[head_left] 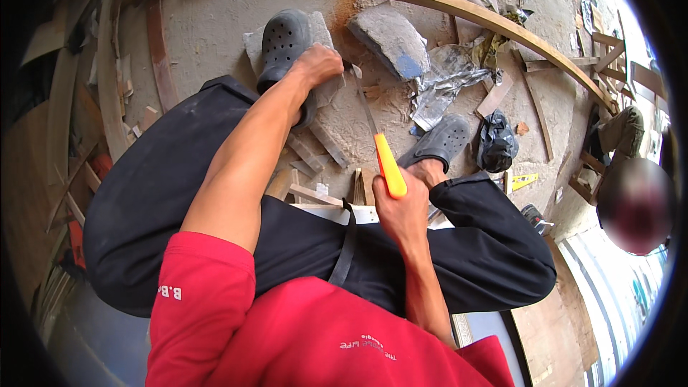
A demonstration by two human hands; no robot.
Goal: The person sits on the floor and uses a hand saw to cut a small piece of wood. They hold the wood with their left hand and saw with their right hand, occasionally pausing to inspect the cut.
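Head view: right hand (403,208) grips yellow-handled tool (388,165) between the shoes (287,37), blade (368,111) pointing far, tip near left hand (319,64), curled closed; contents, cannot tell. Red shirt (301,322): white lettering (170,292) on left sleeve (208,265) and chest.

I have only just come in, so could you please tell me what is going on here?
A person in a red shirt holds a yellow-handled tool in the right hand, its narrow blade pointing away from the body, the far end near the left hand. The left hand is closed, next to the left clog; whether it holds anything is hard to tell. A wooden strip and a grey slab lie on the ground beyond.
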